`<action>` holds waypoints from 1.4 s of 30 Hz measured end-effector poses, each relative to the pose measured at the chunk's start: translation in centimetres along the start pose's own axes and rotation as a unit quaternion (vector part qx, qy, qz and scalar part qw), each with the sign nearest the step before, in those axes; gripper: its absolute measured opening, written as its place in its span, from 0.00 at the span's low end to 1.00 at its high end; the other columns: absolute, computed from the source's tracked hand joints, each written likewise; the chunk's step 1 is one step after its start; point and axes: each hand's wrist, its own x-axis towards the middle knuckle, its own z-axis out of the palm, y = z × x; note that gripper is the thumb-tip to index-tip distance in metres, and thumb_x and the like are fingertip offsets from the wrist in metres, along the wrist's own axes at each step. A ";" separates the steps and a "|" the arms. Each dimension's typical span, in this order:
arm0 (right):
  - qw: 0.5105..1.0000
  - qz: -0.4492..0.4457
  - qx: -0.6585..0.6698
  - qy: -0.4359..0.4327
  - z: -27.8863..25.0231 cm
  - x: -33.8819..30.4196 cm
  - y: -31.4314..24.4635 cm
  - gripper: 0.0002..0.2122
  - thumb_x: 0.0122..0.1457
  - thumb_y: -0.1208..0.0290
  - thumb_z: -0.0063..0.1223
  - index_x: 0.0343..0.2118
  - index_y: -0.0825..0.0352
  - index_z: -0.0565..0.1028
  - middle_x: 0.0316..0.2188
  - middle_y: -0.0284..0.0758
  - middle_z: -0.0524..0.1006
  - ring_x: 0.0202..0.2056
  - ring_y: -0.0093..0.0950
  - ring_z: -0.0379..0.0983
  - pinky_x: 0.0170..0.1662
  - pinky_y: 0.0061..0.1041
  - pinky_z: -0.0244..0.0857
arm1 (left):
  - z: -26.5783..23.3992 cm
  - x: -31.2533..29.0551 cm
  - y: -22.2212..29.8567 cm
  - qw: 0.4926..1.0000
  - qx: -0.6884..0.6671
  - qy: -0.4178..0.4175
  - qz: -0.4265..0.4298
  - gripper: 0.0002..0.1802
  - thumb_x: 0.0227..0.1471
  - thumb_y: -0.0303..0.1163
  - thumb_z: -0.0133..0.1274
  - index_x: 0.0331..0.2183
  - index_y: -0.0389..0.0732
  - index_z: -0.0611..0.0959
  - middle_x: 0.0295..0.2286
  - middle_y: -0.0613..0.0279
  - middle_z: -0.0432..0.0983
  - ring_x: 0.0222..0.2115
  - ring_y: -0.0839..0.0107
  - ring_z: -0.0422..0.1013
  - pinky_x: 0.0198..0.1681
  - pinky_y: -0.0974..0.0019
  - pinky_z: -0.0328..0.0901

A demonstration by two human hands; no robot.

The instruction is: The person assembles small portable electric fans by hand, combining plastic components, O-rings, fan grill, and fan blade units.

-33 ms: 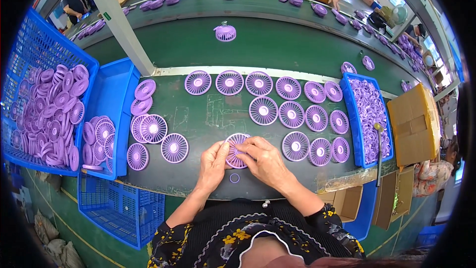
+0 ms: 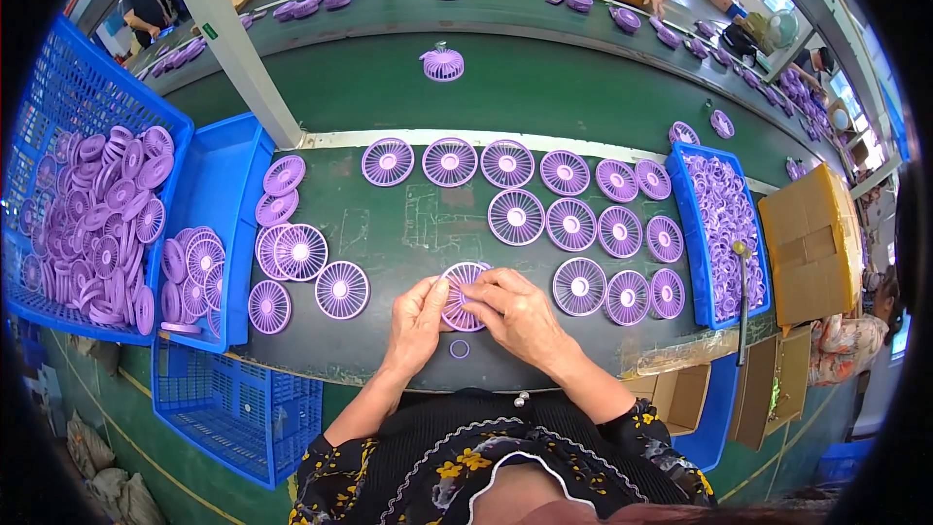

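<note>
Both hands are at a round purple fan grille (image 2: 461, 303) near the front of the table. My left hand (image 2: 420, 319) is closed on its left rim, thumb on top. The fingers of my right hand (image 2: 518, 309) are bent and pinched over the grille's middle and right side; whatever they pinch there is hidden. A thin purple ring (image 2: 460, 349) lies on the table just below the grille. To the right stand rows of grilles with pale centres, such as the nearest grille (image 2: 579, 287). Several grilles lie to the left, one being a loose grille (image 2: 342, 290).
A blue basket (image 2: 117, 87) heaped with grilles and a blue tray (image 2: 248, 170) are at the left. At the right are a blue bin (image 2: 698, 233) of small purple rings and a cardboard box (image 2: 812, 243). A green conveyor (image 2: 330, 78) runs beyond, carrying a purple fan part (image 2: 442, 64).
</note>
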 end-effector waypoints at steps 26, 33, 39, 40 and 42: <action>0.979 -0.007 0.032 -0.201 1.8 -5.4 1.7 0.08 0.55 0.69 0.65 0.35 0.64 0.80 0.35 0.36 0.73 0.36 0.37 0.74 0.39 0.33 0.71 | -2.0 7.8 -0.4 0.712 0.593 0.057 0.372 0.20 0.54 0.30 0.60 0.49 0.44 0.81 0.51 0.55 0.76 0.57 0.51 0.67 0.62 0.47 0.60; 0.907 0.174 0.328 -0.197 0.2 -4.8 0.9 0.04 0.59 0.77 0.62 0.35 0.69 0.79 0.45 0.35 0.76 0.40 0.18 0.73 0.43 0.19 0.69 | -2.9 6.1 0.7 0.778 0.546 0.039 0.307 0.22 0.56 0.32 0.57 0.53 0.44 0.79 0.56 0.50 0.72 0.60 0.49 0.63 0.64 0.47 0.56; 0.804 0.241 0.536 -0.086 -0.2 -4.3 1.7 0.12 0.62 0.76 0.59 0.48 0.67 0.76 0.47 0.32 0.76 0.47 0.19 0.73 0.52 0.20 0.66 | -6.8 -0.3 4.4 0.746 0.625 0.129 0.191 0.40 0.43 0.35 0.69 0.58 0.41 0.73 0.60 0.45 0.65 0.62 0.48 0.60 0.64 0.52 0.57; 0.798 0.255 0.542 -0.072 -0.4 -3.9 1.5 0.13 0.62 0.75 0.59 0.49 0.66 0.75 0.46 0.32 0.76 0.48 0.20 0.72 0.53 0.21 0.65 | -7.6 -1.2 4.3 0.741 0.641 0.134 0.149 0.42 0.41 0.34 0.70 0.58 0.40 0.73 0.59 0.46 0.65 0.61 0.48 0.61 0.63 0.53 0.58; 0.799 0.247 0.545 -0.065 0.4 -3.5 1.6 0.14 0.63 0.71 0.59 0.51 0.66 0.74 0.46 0.31 0.76 0.47 0.20 0.72 0.51 0.21 0.66 | -8.6 -2.3 4.0 0.733 0.658 0.139 0.108 0.43 0.39 0.33 0.71 0.58 0.39 0.72 0.59 0.46 0.66 0.60 0.48 0.62 0.62 0.53 0.60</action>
